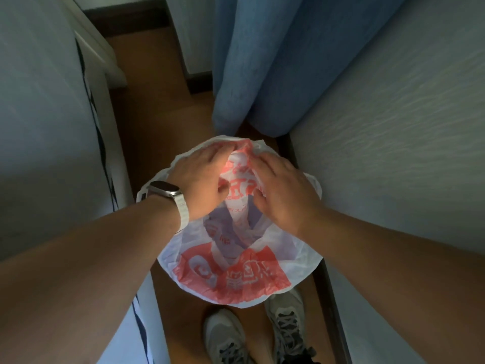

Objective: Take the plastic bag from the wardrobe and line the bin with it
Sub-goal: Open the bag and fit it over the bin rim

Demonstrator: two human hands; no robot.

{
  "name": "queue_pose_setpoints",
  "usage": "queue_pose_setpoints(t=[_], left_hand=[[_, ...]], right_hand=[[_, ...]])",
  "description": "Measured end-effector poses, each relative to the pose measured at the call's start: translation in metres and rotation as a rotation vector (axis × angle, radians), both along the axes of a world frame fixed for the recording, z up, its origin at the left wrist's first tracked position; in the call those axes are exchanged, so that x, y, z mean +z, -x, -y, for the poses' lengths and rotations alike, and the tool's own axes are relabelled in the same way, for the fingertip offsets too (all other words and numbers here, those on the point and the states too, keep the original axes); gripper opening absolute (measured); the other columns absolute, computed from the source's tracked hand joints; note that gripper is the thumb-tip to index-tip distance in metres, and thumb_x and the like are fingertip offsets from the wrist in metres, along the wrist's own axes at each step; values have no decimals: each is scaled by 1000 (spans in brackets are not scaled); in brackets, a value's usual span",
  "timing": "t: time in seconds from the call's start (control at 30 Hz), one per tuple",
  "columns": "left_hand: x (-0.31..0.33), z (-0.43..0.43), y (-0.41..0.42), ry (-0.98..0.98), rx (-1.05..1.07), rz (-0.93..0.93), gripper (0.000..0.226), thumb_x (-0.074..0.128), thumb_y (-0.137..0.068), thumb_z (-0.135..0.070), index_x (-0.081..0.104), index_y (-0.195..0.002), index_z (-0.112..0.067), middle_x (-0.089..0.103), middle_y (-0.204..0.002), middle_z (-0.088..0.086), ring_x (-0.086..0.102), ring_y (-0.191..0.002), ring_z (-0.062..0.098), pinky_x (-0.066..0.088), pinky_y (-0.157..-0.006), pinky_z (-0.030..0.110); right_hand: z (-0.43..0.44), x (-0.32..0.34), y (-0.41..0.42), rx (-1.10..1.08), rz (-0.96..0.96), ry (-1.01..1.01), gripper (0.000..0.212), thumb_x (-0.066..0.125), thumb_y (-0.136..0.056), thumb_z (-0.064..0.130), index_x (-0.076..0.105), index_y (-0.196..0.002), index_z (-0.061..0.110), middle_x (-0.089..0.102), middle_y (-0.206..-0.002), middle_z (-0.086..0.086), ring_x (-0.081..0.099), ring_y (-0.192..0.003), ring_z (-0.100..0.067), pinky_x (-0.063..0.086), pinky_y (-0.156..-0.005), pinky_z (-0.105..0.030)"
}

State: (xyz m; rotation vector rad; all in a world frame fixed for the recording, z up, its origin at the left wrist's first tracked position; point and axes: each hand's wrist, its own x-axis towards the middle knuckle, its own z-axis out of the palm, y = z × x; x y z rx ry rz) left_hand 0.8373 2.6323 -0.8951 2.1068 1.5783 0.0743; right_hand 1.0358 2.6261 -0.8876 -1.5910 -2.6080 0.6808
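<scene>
Both hands are down on the plastic bag [236, 248], which is spread wide in a rough circle over what I take to be the bin; the bin itself is hidden under the film, so can't confirm its rim or shape. It sits on the wooden floor [162, 132] in the narrow gap between the bed [47, 122] on one side and the wall [393, 153] on the other, w/ the blue curtain [275, 61] hanging just beyond.

Left hand [202, 177], watch [165, 193] on the wrist, lies mostly flat on the far-left part of the bag, fingers curled over the bunched top. Right hand [283, 187] mirrors it on the far-right, fingers bent & pinching into the gathered middle. Looks like both are pressing the loose centre down into the opening while the outer skirt stays draped over the edge; that's my read, not certain.

Bag is thin, white, semi-translucent, crinkly, w/ big red print; it sags & folds in the middle and flares stiffly at the near side. The person's shoes [228, 337], grey lace-ups, stand just behind the bag's near edge.
</scene>
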Motion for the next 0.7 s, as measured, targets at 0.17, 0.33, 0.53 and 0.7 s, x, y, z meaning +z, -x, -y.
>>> queue_pose_setpoints(t=[0.17,0.33,0.53,0.7], left_hand=[[-7,7,5,56,103,-79,54,60,-90,-25,37,-140,-22,57,-127,10,58,-105,31,49,-79,36],[-9,14,10,99,105,-217,25,51,-97,-31,49,-117,-17,62,-113,9,62,-93,33,46,-67,34],[0,10,10,119,196,-272,31,50,-94,-47,42,-79,-22,56,-76,5,50,-66,27,38,-57,30],[2,8,14,168,298,-278,39,56,-85,-56,43,-71,-23,56,-84,6,52,-75,26,44,-61,31]], right_hand=[[4,-13,-4,-8,54,142,67,55,-91,24,17,-146,27,44,-124,-9,53,-101,-29,51,-77,-44],[8,-25,-19,-187,101,170,30,53,-93,20,41,-119,12,56,-113,-13,61,-92,-36,46,-70,-39],[12,-23,-23,-329,132,174,27,55,-92,36,44,-101,13,63,-94,-12,63,-84,-34,36,-63,-30],[14,-22,-16,-381,91,187,25,56,-91,37,47,-96,13,63,-89,-12,63,-81,-34,39,-62,-31]])
